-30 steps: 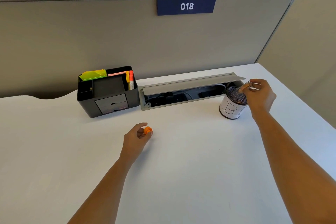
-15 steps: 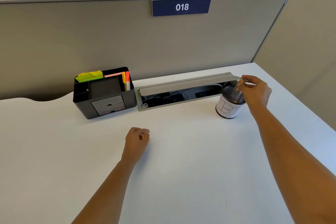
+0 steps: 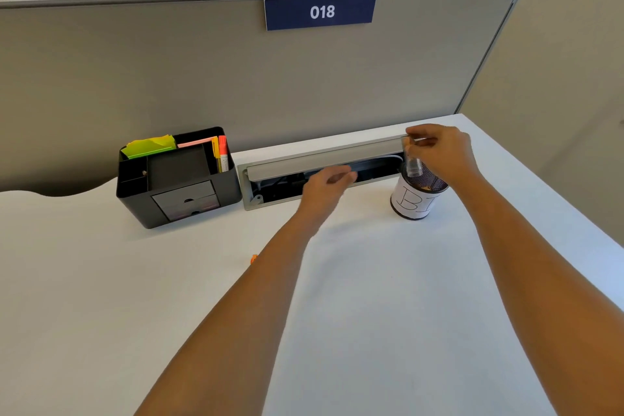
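A black mesh cup (image 3: 410, 204) with a white paper label stands on the white desk (image 3: 371, 297) at the right. My right hand (image 3: 440, 154) is over its rim and pinches a small clear plastic piece (image 3: 414, 166) that dips into the cup's mouth. My left hand (image 3: 326, 186), blurred, reaches over the desk in front of the open cable tray (image 3: 320, 159), its fingers loosely stretched to the right and holding nothing. A small orange cap (image 3: 253, 259) lies on the desk, half hidden by my left forearm.
A black desk organiser (image 3: 179, 192) with sticky notes and highlighters stands at the back left. A grey partition (image 3: 202, 78) with a blue "018" sign closes off the back. The desk's right edge runs diagonally past my right arm.
My left hand let go of the orange cap and moved forward and right to the cable tray. My right hand stayed at the cup with the clear piece now lower, at its mouth.
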`<state>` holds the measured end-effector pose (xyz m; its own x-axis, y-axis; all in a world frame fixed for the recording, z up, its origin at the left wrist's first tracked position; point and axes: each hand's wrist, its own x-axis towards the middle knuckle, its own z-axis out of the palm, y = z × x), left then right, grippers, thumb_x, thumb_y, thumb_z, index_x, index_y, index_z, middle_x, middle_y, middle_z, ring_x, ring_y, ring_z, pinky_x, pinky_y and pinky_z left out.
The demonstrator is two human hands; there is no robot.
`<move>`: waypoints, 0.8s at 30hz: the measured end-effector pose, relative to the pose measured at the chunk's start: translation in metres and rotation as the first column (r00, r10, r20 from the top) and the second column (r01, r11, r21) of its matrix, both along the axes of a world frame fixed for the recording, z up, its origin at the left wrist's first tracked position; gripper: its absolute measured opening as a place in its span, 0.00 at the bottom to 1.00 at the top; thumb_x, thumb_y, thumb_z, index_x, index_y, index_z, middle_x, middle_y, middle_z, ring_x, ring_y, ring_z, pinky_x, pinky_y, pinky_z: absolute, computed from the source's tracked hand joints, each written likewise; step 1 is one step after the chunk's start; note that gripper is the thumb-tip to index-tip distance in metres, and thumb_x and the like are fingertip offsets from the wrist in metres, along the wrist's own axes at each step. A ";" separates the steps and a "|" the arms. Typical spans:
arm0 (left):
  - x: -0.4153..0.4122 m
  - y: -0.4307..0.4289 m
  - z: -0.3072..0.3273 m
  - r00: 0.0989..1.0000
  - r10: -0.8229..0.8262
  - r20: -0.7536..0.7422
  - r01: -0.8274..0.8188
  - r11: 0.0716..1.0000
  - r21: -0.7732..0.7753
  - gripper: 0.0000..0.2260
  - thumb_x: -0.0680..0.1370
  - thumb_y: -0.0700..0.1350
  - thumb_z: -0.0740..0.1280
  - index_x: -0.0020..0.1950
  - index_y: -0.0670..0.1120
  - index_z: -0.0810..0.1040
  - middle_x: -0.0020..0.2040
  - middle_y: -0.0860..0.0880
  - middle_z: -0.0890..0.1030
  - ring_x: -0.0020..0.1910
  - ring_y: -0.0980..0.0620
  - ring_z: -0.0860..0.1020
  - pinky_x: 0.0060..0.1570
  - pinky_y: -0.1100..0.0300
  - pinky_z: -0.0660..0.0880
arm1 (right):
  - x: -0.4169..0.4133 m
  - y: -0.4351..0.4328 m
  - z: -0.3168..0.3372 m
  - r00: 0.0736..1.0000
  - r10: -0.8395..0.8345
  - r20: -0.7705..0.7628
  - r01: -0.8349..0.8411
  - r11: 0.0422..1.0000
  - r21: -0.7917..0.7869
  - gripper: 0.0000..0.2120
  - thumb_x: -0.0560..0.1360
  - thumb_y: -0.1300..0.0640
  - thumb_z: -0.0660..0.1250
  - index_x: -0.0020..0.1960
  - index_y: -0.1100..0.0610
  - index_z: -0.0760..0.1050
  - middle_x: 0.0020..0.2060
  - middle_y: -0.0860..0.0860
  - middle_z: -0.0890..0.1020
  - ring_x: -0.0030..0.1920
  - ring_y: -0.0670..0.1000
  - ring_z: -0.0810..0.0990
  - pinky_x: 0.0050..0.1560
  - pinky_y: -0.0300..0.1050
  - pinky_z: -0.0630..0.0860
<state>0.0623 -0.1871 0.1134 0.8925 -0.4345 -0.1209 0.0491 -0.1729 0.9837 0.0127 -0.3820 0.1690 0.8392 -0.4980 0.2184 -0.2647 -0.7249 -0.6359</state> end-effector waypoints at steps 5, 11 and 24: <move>-0.002 -0.052 0.024 0.949 -0.098 -0.299 0.037 0.978 -0.204 0.17 0.80 0.45 0.61 0.66 0.38 0.71 0.64 0.41 0.75 0.64 0.47 0.73 0.66 0.58 0.69 | 0.012 0.006 0.012 0.972 0.143 -0.186 -0.136 0.989 0.051 0.15 0.71 0.52 0.69 0.57 0.55 0.79 0.54 0.55 0.83 0.57 0.54 0.78 0.61 0.48 0.70; 0.000 -0.069 0.022 0.852 -0.131 -0.507 -0.108 0.903 -0.415 0.10 0.82 0.41 0.55 0.55 0.40 0.74 0.42 0.46 0.77 0.39 0.55 0.75 0.42 0.67 0.78 | 0.023 0.014 0.008 0.954 0.205 -0.218 -0.188 0.978 0.094 0.15 0.70 0.51 0.70 0.54 0.56 0.81 0.50 0.56 0.84 0.51 0.54 0.80 0.58 0.51 0.76; 0.015 -0.058 0.025 0.701 -0.015 -0.713 -0.441 0.776 -0.450 0.11 0.80 0.43 0.61 0.39 0.41 0.75 0.40 0.44 0.78 0.39 0.53 0.78 0.51 0.60 0.77 | 0.011 0.037 -0.010 0.958 0.173 0.229 -0.186 0.982 0.034 0.08 0.77 0.60 0.62 0.54 0.55 0.76 0.50 0.48 0.79 0.45 0.45 0.77 0.42 0.21 0.70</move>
<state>0.0769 -0.2446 0.1383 0.7495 -0.4272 -0.5058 0.6620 0.4849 0.5715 0.0238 -0.3446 0.1594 0.8484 -0.3600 0.3880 0.0206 -0.7101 -0.7038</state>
